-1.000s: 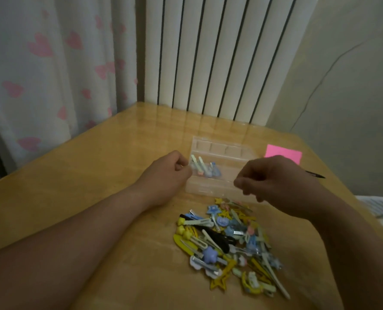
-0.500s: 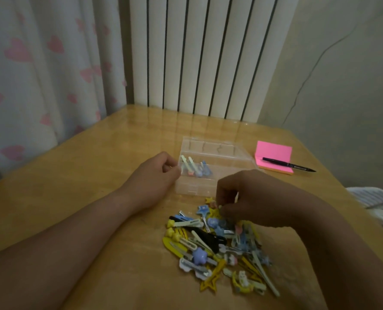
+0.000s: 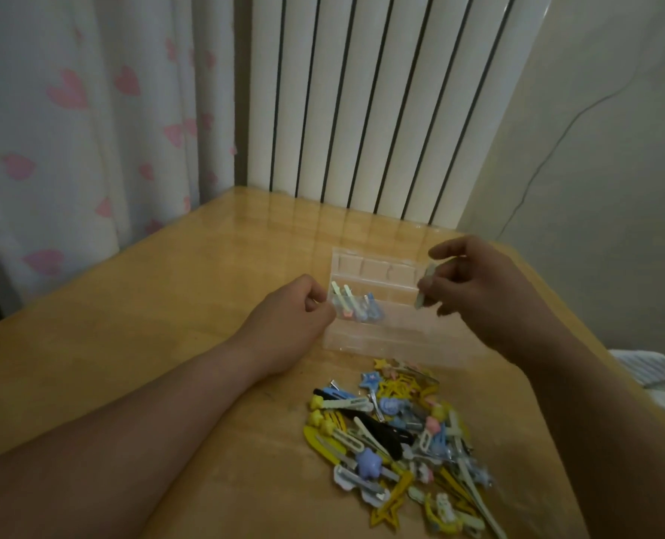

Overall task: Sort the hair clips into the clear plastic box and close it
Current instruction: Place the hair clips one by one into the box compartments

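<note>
A clear plastic box [image 3: 385,332] with small compartments lies open in the middle of the wooden table. Several pale green and blue clips [image 3: 356,305] sit in its left compartment. My left hand [image 3: 292,317] grips the box's left edge with curled fingers. My right hand [image 3: 474,285] hovers over the box's right side and pinches a long pale clip [image 3: 424,285] that hangs down from the fingers. A heap of yellow, blue, pink and black hair clips [image 3: 400,445] lies on the table in front of the box.
The wooden table [image 3: 148,344] ends at a white ribbed radiator [image 3: 362,110] behind and a heart-patterned curtain [image 3: 70,130] at the left. White fabric [image 3: 649,375] shows past the table's right edge.
My right hand dipped to the heap, picked up a pale clip and rose back over the box's right side. My left hand stayed on the box. The camera view shifted.
</note>
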